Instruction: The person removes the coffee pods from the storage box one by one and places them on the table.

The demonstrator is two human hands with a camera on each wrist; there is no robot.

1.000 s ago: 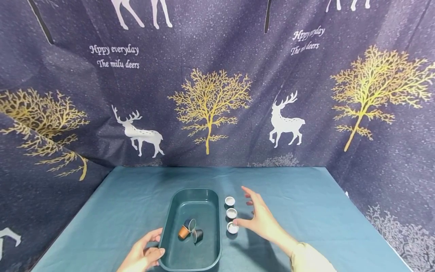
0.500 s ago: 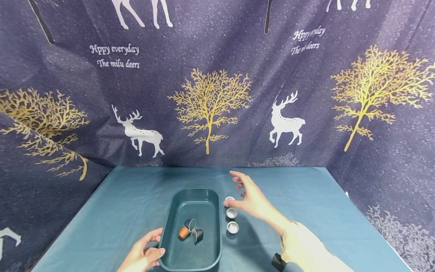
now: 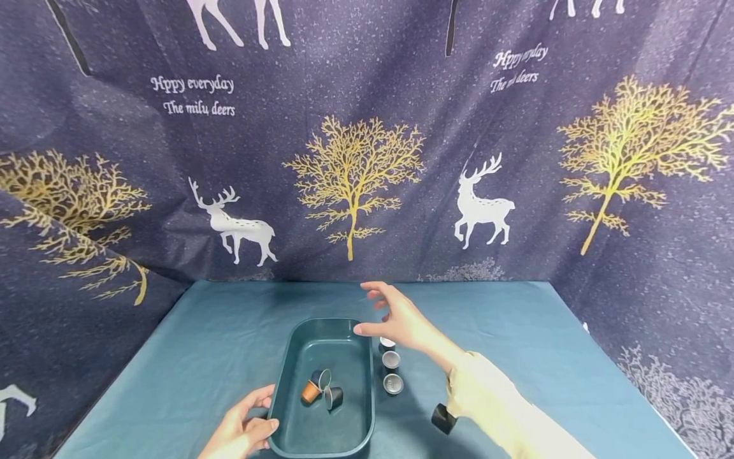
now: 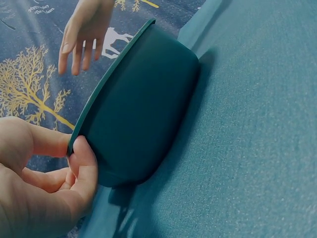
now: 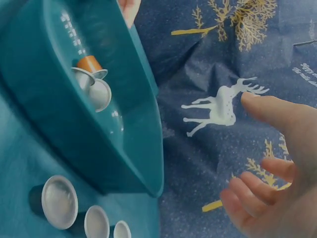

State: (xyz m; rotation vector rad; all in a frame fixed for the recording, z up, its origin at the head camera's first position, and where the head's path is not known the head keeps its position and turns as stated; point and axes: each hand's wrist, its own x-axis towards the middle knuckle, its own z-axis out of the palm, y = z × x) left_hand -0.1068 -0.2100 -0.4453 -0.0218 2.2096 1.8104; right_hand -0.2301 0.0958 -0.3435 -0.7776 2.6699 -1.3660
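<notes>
My left hand (image 3: 241, 424) pinches the near left rim of a dark green rectangular tray (image 3: 344, 433); the left wrist view shows the thumb (image 4: 83, 153) and a finger on either side of the rim. Inside the tray lie several coffee capsules: an orange one (image 3: 310, 392) and dark ones (image 3: 334, 399) tipped on their sides. Over the tray's far right corner hovers my right hand (image 3: 401, 324), thumb and fingers spread, nothing between them. Just right of the tray, capsules with silvery lids stand in a row: near (image 3: 393, 384), middle (image 3: 391, 360) and far (image 3: 387, 343), the last partly hidden by the hand.
A teal cloth (image 3: 504, 357) covers the table. Behind it hangs a dark blue curtain (image 3: 401, 255) printed with white deer and golden trees. A small black device (image 3: 443, 419) sits at my right wrist.
My right hand has moved away from beside the near capsule, forward and left past the row to the tray's far corner. The left hand, tray and capsules have stayed put.
</notes>
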